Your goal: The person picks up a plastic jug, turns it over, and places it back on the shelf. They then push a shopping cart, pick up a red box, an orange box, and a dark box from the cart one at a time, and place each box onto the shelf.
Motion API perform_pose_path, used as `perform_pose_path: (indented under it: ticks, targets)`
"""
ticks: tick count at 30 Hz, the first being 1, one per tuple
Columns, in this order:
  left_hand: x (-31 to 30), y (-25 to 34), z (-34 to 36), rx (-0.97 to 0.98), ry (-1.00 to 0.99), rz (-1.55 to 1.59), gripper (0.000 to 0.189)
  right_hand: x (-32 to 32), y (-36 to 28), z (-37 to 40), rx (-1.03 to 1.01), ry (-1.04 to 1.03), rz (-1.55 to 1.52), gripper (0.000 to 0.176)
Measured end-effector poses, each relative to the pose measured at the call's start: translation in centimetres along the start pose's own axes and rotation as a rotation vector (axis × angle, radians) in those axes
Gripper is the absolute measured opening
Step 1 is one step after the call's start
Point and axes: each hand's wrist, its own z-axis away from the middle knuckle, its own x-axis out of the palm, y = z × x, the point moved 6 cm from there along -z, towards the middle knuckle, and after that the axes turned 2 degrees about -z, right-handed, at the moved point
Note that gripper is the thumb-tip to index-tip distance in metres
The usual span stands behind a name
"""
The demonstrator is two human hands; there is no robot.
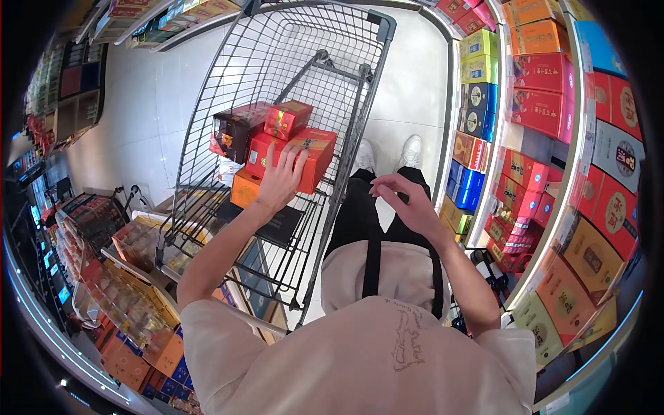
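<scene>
My left hand [282,178] reaches over the shopping cart [238,52], fingers apart against the near side of a large red gift box [319,155]. A smaller red box [289,117] sits on top of that one. To their left stands a dark box [232,135] with a red top. An orange box [245,188] is below my left wrist, partly hidden by the arm. My right hand [409,205] hovers above my legs beside the cart, holding nothing, its fingers loosely bent and apart.
Shelves on the right carry red boxes [543,86], blue boxes [465,187] and yellow-green boxes [479,57]. At the lower left is a display of clear-lidded packages [131,297]. My white shoes [410,151] stand on the pale floor [408,83] beside the cart.
</scene>
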Motion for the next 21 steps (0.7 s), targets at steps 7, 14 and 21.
perform_pose_path:
  ticks: [7,14,21]
  targets:
    - [-5.1,-3.2,1.0,-0.126,0.206,0.482,0.096,2.5,-0.7,-1.4,0.009,-0.01,-0.037,0.027]
    - [-11.7,-6.4,4.4,-0.275,0.264,0.647,0.106,4.8,-2.8,-6.3,-0.088,0.094,-0.16,0.037]
    - [-17.4,-9.7,9.1,-0.515,0.171,1.133,0.118,8.1,-0.5,-12.1,0.139,0.125,-0.671,0.064]
